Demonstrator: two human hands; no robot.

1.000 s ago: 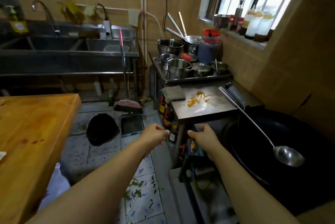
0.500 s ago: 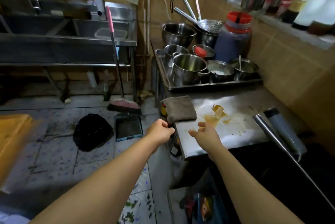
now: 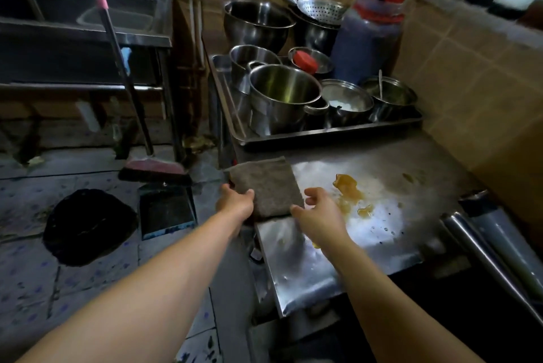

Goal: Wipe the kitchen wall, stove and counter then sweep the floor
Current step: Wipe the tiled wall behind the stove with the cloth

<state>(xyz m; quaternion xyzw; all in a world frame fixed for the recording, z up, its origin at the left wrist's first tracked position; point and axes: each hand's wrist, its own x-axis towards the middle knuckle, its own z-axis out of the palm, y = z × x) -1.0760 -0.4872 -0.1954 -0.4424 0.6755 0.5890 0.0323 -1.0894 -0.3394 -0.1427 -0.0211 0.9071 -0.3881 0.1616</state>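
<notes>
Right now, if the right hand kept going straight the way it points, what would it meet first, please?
Most likely the grey cloth: the right hand reaches forward and left at its near corner, fingertips almost touching. Depth is unclear.

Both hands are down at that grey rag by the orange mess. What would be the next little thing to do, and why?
Probably lift the folded grey cloth and slide it right onto the orange sauce spill. The left hand already grips the cloth's near left corner, the right hand is open at its right edge, and the spill lies just beside it on the steel counter.
</notes>
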